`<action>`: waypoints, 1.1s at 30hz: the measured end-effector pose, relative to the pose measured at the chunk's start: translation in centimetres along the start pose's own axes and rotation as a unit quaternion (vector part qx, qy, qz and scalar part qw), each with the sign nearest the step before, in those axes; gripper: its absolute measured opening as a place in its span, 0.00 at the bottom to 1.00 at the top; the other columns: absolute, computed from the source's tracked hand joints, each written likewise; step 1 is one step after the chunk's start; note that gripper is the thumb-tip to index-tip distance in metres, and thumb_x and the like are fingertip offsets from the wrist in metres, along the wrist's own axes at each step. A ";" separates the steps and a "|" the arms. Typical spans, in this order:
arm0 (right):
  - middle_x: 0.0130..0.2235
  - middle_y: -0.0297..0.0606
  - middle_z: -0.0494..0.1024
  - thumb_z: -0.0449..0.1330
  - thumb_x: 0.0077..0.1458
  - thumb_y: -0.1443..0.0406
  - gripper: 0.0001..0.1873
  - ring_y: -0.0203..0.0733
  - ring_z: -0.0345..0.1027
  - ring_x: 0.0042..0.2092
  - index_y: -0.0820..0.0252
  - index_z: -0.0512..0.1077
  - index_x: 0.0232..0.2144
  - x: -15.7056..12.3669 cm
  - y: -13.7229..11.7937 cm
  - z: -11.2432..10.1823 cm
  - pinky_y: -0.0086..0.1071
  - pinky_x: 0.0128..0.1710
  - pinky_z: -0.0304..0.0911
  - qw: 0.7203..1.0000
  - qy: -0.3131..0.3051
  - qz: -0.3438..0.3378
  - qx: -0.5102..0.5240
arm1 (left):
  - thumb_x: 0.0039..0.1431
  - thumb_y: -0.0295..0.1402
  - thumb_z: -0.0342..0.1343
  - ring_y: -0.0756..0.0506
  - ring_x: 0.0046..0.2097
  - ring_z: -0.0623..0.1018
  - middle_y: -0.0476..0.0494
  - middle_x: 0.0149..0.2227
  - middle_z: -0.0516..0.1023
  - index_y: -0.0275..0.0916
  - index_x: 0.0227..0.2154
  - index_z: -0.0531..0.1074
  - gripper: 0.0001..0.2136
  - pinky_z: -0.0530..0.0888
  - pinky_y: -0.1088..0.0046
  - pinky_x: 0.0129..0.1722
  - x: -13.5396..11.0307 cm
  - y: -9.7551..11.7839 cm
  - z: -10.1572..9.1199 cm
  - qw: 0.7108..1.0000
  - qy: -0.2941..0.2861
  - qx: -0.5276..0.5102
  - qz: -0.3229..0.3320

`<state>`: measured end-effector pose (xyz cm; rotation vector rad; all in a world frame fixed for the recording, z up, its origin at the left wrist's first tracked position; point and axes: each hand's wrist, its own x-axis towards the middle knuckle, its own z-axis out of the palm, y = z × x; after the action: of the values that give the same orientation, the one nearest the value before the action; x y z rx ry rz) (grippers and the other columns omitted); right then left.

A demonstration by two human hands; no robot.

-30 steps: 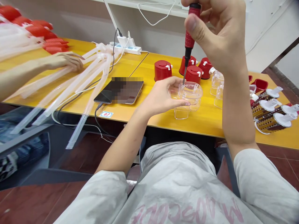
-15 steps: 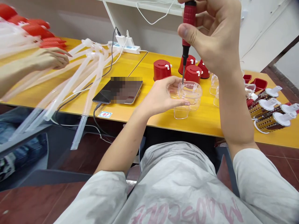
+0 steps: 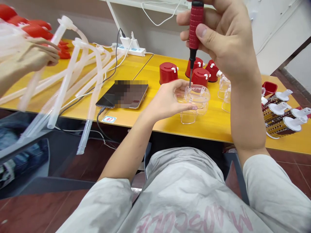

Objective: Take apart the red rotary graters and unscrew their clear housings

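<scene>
Red-handled screwdriver [image 3: 195, 26] is gripped firmly in right hand [image 3: 225, 42], tip held at clear plastic cup [image 3: 197, 97] cradled by curled left hand [image 3: 167, 100]; white corrugated tubes [image 3: 65, 84] just raised by co-worker's hand [image 3: 39, 55].

At the left, a co-worker's hand [image 3: 36, 53] has moved up and farther left, and the white tubes [image 3: 73, 74] have lifted with it: two now rise off the bundle, their flared ends reaching toward the far side, while the loose ends near the table's near edge have swung slightly right. At the right, the person's right hand [image 3: 225, 42] has shifted left, bringing the screwdriver [image 3: 195, 29] from a lean to nearly upright, its tip still at the clear cup [image 3: 198, 97].
</scene>
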<state>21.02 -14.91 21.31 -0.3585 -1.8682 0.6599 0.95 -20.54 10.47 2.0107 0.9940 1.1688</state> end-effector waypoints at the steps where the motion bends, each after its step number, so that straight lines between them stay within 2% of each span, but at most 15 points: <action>1: 0.54 0.28 0.88 0.68 0.62 0.52 0.23 0.43 0.85 0.51 0.45 0.79 0.57 0.0 0.1 0.0 0.36 0.52 0.87 1.000 0.001 -0.001 -0.023 | 0.47 0.48 0.85 0.33 0.57 0.89 0.32 0.57 0.90 0.37 0.56 0.83 0.35 0.86 0.51 0.65 0.0 0.0 0.0 1.000 0.000 0.000 -0.001; 3: 0.55 0.30 0.86 0.70 0.65 0.46 0.21 0.44 0.82 0.54 0.45 0.80 0.54 0.1 0.2 0.0 0.35 0.50 0.86 0.993 0.017 -0.035 -0.111 | 0.47 0.47 0.85 0.33 0.57 0.89 0.33 0.58 0.90 0.38 0.57 0.83 0.35 0.85 0.51 0.66 0.0 0.0 0.0 1.000 0.001 0.002 -0.001; 4: 0.53 0.31 0.85 0.72 0.65 0.44 0.21 0.44 0.80 0.51 0.47 0.81 0.51 0.2 0.3 0.0 0.35 0.48 0.85 0.987 0.037 -0.064 -0.144 | 0.48 0.47 0.85 0.33 0.58 0.89 0.33 0.58 0.90 0.38 0.57 0.83 0.35 0.85 0.51 0.66 0.0 -0.1 0.0 1.000 0.000 0.004 -0.001; 6: 0.51 0.31 0.85 0.76 0.62 0.46 0.22 0.44 0.79 0.48 0.49 0.83 0.50 0.3 0.5 0.0 0.36 0.46 0.84 0.983 0.053 -0.091 -0.153 | 0.48 0.46 0.85 0.33 0.58 0.89 0.33 0.59 0.90 0.39 0.57 0.83 0.35 0.85 0.52 0.66 0.0 -0.2 0.0 1.000 -0.001 0.009 0.001; 8: 0.48 0.30 0.86 0.76 0.61 0.48 0.22 0.44 0.80 0.46 0.46 0.83 0.53 0.4 0.4 -0.1 0.37 0.46 0.85 0.991 0.032 -0.076 -0.101 | 0.48 0.46 0.85 0.33 0.58 0.89 0.33 0.60 0.90 0.39 0.58 0.83 0.35 0.85 0.51 0.66 0.0 -0.3 0.0 1.000 -0.001 0.011 0.001; 10: 0.47 0.31 0.85 0.73 0.65 0.48 0.20 0.46 0.82 0.46 0.44 0.82 0.55 0.3 0.2 -0.3 0.38 0.47 0.86 0.996 0.010 -0.051 -0.072 | 0.48 0.46 0.85 0.33 0.58 0.89 0.33 0.59 0.90 0.39 0.57 0.83 0.35 0.86 0.52 0.66 0.0 -0.3 0.0 1.000 0.000 0.008 0.003; 13: 0.43 0.34 0.82 0.70 0.71 0.47 0.16 0.44 0.79 0.42 0.48 0.82 0.50 0.0 -0.1 -0.2 0.37 0.47 0.83 0.986 0.045 -0.070 -0.146 | 0.48 0.45 0.85 0.34 0.58 0.89 0.33 0.59 0.90 0.39 0.57 0.83 0.35 0.85 0.52 0.66 0.0 -0.3 0.0 1.000 0.003 0.001 0.008; 16: 0.41 0.31 0.81 0.76 0.65 0.55 0.13 0.40 0.75 0.40 0.49 0.83 0.48 0.0 0.1 0.1 0.34 0.49 0.81 0.969 0.075 -0.086 -0.220 | 0.47 0.47 0.85 0.33 0.58 0.89 0.33 0.59 0.90 0.38 0.57 0.83 0.36 0.85 0.51 0.67 0.0 -0.3 0.0 1.000 0.003 -0.004 0.006; 19: 0.46 0.31 0.84 0.72 0.58 0.61 0.22 0.42 0.80 0.46 0.50 0.82 0.55 0.1 0.6 0.1 0.34 0.48 0.83 0.990 0.040 -0.075 -0.116 | 0.46 0.48 0.85 0.32 0.58 0.89 0.33 0.59 0.91 0.39 0.57 0.83 0.36 0.86 0.50 0.67 0.0 -0.2 0.0 1.000 0.001 -0.004 0.003; 21: 0.49 0.33 0.85 0.67 0.59 0.61 0.22 0.44 0.84 0.52 0.50 0.80 0.56 0.1 0.8 0.0 0.35 0.49 0.85 0.996 0.025 -0.066 -0.057 | 0.46 0.47 0.85 0.32 0.58 0.89 0.33 0.60 0.90 0.39 0.57 0.83 0.36 0.85 0.50 0.67 0.0 -0.2 0.0 1.000 0.003 -0.001 0.003; 24: 0.53 0.33 0.86 0.68 0.66 0.59 0.16 0.44 0.82 0.51 0.49 0.81 0.55 0.1 0.8 -0.2 0.35 0.49 0.84 0.989 0.034 -0.078 -0.118 | 0.46 0.47 0.85 0.32 0.58 0.89 0.32 0.60 0.90 0.38 0.57 0.83 0.36 0.85 0.50 0.67 0.0 -0.3 0.0 1.000 0.003 0.000 0.004; 27: 0.57 0.33 0.87 0.74 0.62 0.59 0.19 0.44 0.79 0.49 0.49 0.83 0.55 0.1 0.6 -0.1 0.34 0.49 0.82 0.979 0.047 -0.110 -0.168 | 0.47 0.46 0.85 0.32 0.58 0.89 0.31 0.59 0.90 0.37 0.57 0.83 0.36 0.85 0.50 0.67 0.0 -0.3 0.0 1.000 0.003 -0.003 0.005; 29: 0.59 0.31 0.87 0.72 0.59 0.63 0.22 0.44 0.82 0.52 0.48 0.81 0.56 0.1 0.2 0.1 0.33 0.49 0.84 0.987 0.034 -0.090 -0.128 | 0.47 0.46 0.85 0.33 0.58 0.89 0.32 0.59 0.90 0.37 0.57 0.83 0.36 0.85 0.50 0.67 0.0 -0.3 0.0 1.000 0.003 -0.003 0.004; 31: 0.60 0.30 0.86 0.65 0.59 0.67 0.23 0.44 0.84 0.58 0.47 0.77 0.57 0.0 -0.2 0.3 0.34 0.51 0.86 0.996 0.008 -0.055 -0.077 | 0.47 0.46 0.85 0.33 0.58 0.89 0.33 0.59 0.90 0.37 0.57 0.83 0.36 0.85 0.51 0.66 0.0 -0.3 0.0 1.000 0.002 -0.002 0.002; 33: 0.59 0.32 0.85 0.61 0.62 0.67 0.21 0.44 0.83 0.62 0.50 0.76 0.57 -0.1 -0.3 0.3 0.35 0.56 0.87 0.996 0.002 -0.067 -0.066 | 0.46 0.45 0.85 0.34 0.57 0.89 0.34 0.59 0.91 0.38 0.57 0.83 0.35 0.85 0.52 0.66 0.0 -0.2 0.0 1.000 0.004 -0.001 0.002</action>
<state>20.83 -15.27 21.33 -0.3160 -1.9194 0.4456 0.92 -20.42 10.28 2.0081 0.9924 1.1817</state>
